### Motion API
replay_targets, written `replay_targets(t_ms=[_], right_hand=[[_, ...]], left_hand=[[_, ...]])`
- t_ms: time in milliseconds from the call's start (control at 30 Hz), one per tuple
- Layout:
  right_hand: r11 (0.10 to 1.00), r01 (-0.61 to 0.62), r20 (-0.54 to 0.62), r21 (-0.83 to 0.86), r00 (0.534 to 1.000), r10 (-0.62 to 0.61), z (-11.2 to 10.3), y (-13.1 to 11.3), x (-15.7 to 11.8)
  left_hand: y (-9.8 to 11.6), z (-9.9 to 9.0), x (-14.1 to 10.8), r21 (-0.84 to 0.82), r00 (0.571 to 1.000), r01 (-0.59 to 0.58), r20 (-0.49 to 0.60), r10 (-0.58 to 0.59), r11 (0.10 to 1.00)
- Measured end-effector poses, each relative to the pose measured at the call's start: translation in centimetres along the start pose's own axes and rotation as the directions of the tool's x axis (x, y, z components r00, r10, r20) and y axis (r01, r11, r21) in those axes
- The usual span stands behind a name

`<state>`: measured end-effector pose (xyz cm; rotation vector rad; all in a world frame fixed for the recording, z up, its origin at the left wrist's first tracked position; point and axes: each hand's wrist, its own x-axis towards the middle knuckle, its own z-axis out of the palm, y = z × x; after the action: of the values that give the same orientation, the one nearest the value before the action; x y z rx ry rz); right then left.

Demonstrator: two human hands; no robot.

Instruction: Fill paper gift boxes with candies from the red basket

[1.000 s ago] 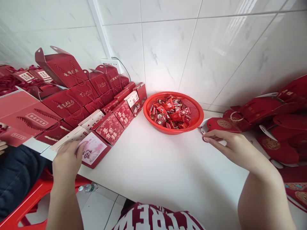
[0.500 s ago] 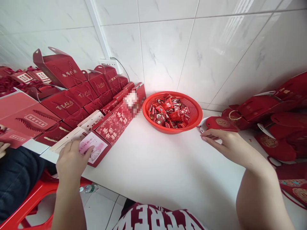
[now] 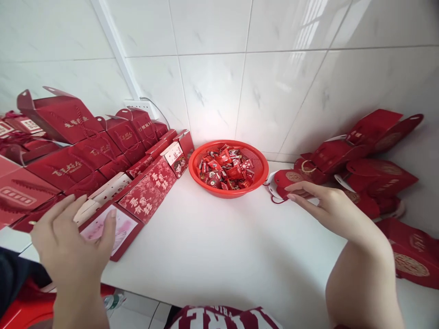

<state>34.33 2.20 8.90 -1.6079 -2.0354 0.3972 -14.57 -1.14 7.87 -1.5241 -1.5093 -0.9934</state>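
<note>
As a picture-fronted box point(image 3: 128, 228) stands at the near end of a row point(image 3: 151, 187) on the bench point(image 3: 212, 246), the left hand point(image 3: 70, 242) spreads across its left side.

Light, even pressure, keeping it square with the neighbouring floral box point(image 3: 137, 201), would likely suit the card best. The left fingers are parted, thumb before the printed face, contact unclear. Right of the red basket point(image 3: 228, 193), the right hand point(image 3: 332, 208) reaches inward, wrist bent, fingertips near a medallion-marked box point(image 3: 291, 176); any grip cannot be told.

head view; forward and down
</note>
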Motion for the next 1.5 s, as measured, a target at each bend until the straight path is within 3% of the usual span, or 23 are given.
replay_targets(t_ms=[67,133,233,267,333,433,500,633,700,800,900,967,1067,1167,1267,1367,1500], right_hand=[[0.999,-0.047,-0.042,-0.004,0.998,0.047,-0.7,0.6,-0.3],[0.991,-0.128,-0.12,-0.027,0.985,0.124,-1.6,1.9,-0.5],[0.922,-0.365,-0.304,-0.13,0.9,0.313,-3.3,5.2,-1.3],[0.87,-0.466,-0.374,-0.162,0.845,0.383,-3.9,6.4,-1.8],[0.749,-0.637,-0.464,-0.184,0.728,0.505,-4.9,8.8,-2.8],[0.608,-0.78,-0.478,-0.148,0.595,0.646,-5.9,11.6,-4.4],[0.562,-0.819,-0.458,-0.116,0.546,0.701,-6.1,13.1,-5.3],[0.485,-0.864,-0.481,-0.138,0.486,0.729,-6.0,15.4,-5.4],[0.531,-0.828,-0.504,-0.178,0.541,0.674,-5.3,15.8,-4.0],[0.726,-0.647,-0.474,-0.232,0.727,0.496,-3.1,14.4,-0.4],[0.935,-0.274,-0.325,-0.227,0.926,0.193,0.4,11.3,3.6],[0.956,-0.175,-0.158,-0.236,0.977,0.14,3.1,9.3,5.6],[0.911,-0.242,0.018,-0.333,0.965,0.263,6.2,7.7,7.0],[0.856,-0.272,0.038,-0.439,0.947,0.32,7.7,8.0,7.4],[0.8,-0.312,0.002,-0.513,0.931,0.365,7.8,8.9,7.3],[0.758,-0.416,-0.108,-0.502,0.9,0.422,7.0,9.7,7.1],[0.836,-0.423,-0.261,-0.349,0.901,0.347,4.3,9.9,5.9]], left_hand=[[3.0,0.6,1.7,-0.134,0.995,-0.069,-0.075,0.059,0.989],[6.2,1.5,3.5,-0.283,0.989,-0.144,-0.056,0.133,0.948],[10.5,3.8,6.0,-0.532,0.947,-0.166,0.148,0.285,0.83],[11.8,4.8,6.5,-0.592,0.899,-0.135,0.264,0.349,0.795],[13.9,7.0,7.0,-0.659,0.744,-0.094,0.451,0.493,0.746],[16.2,9.6,6.3,-0.706,0.528,-0.106,0.557,0.641,0.701],[17.2,10.6,5.2,-0.739,0.456,-0.112,0.556,0.695,0.665],[17.6,11.4,3.5,-0.727,0.408,-0.11,0.588,0.698,0.677],[17.4,11.7,3.1,-0.704,0.373,-0.111,0.625,0.686,0.702],[17.0,11.9,3.0,-0.695,0.346,-0.108,0.644,0.682,0.711],[16.9,11.9,3.0,-0.704,0.346,-0.112,0.634,0.691,0.702],[16.9,11.7,3.0,-0.707,0.346,-0.111,0.632,0.694,0.699],[16.9,11.6,3.0,-0.704,0.34,-0.097,0.641,0.688,0.703],[16.9,11.6,3.1,-0.702,0.33,-0.085,0.65,0.685,0.707],[17.0,11.7,3.2,-0.7,0.324,-0.078,0.656,0.682,0.71],[17.0,11.7,3.3,-0.7,0.333,-0.063,0.657,0.676,0.711],[16.8,11.5,3.4,-0.708,0.339,-0.04,0.654,0.676,0.705]])
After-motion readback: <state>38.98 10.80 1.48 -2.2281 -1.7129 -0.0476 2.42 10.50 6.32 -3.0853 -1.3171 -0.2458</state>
